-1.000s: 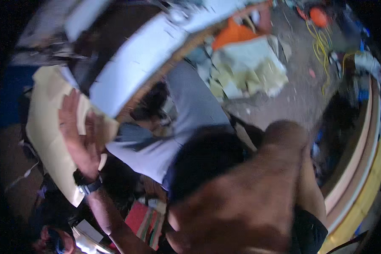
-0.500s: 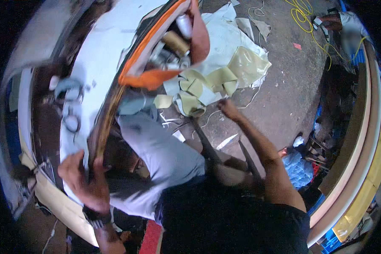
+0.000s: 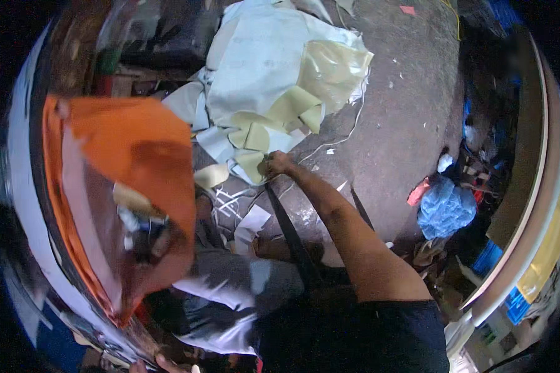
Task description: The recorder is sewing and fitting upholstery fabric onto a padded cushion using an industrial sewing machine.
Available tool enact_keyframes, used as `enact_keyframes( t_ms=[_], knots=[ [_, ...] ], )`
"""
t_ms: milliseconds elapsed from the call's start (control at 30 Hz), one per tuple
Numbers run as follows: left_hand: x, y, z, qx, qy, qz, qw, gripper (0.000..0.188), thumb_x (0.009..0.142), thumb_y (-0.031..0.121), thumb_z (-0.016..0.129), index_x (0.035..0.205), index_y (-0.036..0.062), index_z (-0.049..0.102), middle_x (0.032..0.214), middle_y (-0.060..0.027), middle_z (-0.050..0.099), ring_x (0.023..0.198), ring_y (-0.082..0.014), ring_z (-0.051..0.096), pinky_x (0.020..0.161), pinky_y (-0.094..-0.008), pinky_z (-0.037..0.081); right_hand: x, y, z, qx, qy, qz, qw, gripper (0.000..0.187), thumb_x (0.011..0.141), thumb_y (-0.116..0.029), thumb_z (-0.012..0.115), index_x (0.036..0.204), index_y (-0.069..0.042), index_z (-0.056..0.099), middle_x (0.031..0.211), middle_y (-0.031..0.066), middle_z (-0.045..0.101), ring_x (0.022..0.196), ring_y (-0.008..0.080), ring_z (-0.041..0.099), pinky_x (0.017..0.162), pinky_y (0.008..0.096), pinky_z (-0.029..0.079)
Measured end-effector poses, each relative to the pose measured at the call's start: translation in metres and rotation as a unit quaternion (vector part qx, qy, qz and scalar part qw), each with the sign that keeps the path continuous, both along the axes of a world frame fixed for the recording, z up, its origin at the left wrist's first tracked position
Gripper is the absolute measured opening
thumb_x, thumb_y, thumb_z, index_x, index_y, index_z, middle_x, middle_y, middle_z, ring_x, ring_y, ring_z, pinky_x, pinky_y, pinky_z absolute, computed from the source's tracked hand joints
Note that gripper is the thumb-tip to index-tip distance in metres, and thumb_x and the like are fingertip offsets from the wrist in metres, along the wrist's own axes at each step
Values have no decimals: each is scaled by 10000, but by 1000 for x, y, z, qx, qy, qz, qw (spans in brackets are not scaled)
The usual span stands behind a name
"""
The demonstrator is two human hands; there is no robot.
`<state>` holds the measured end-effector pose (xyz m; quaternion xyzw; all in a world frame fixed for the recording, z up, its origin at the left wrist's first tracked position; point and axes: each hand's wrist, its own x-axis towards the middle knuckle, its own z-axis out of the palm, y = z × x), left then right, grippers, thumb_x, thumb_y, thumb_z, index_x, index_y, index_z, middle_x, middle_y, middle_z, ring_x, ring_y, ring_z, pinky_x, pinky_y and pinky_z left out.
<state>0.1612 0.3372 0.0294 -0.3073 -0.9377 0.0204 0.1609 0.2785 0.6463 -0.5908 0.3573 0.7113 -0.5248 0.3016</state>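
My right hand (image 3: 279,163) reaches down to the floor, its fingers curled against the edge of a pale yellow-green sheet piece (image 3: 250,168). More curled yellow-green pieces (image 3: 302,107) lie just beyond it on a large white sheet (image 3: 255,65). At the lower left rim only some fingers of my left hand (image 3: 158,363) show, spread apart beside the table edge; the rest is cut off. Near that arm an orange cloth pouch (image 3: 137,133) hangs open from the table edge, with a tan spool (image 3: 134,199) and small items inside.
White scraps (image 3: 252,224) and a thin white cord (image 3: 330,144) lie on the floor around my right hand. To the right are a crumpled blue plastic bag (image 3: 447,208) and long rolls (image 3: 549,155). The white tabletop (image 3: 28,168) curves along the left.
My view has shifted toward the floor and left. My right hand has gone from beside the yellow-green pieces to touching one. My left hand has dropped to the lower rim.
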Motion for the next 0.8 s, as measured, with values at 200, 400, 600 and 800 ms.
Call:
enact_keyframes(
  t_ms=[200,400,600,800],
  knots=[
    [-4,10,-16,19,-29,-19,999,442,996,294,678,1236,-58,563,1163,-209,545,1142,-391,524,1000,-547,404,4,41,1,87,76,-126,985,344,877,-356,627,930,-51,776,838,206,743,798,385,729,765,503,579],
    [2,24,-14,51,0,-1,999,437,975,333,703,1207,-14,573,1113,-162,556,999,-312,538,854,-465,457,-134,10,14,21,194,-106,975,409,864,-371,660,1098,-46,742,1079,233,724,1042,338,707,916,459,541],
    [-5,7,-26,61,-64,-40,995,411,976,286,709,1179,-40,563,1205,-183,494,1109,-341,530,947,-494,448,-160,47,-41,140,169,27,975,619,745,-393,797,1193,24,705,1207,247,701,1116,353,683,985,417,526],
    [-3,-2,-10,27,-28,-14,999,398,990,231,691,1239,-47,551,1177,-182,519,1149,-353,517,982,-530,429,-133,44,44,-258,241,-442,825,327,783,-114,758,1079,-1,680,950,79,659,828,164,614,711,331,534]
  ],
)
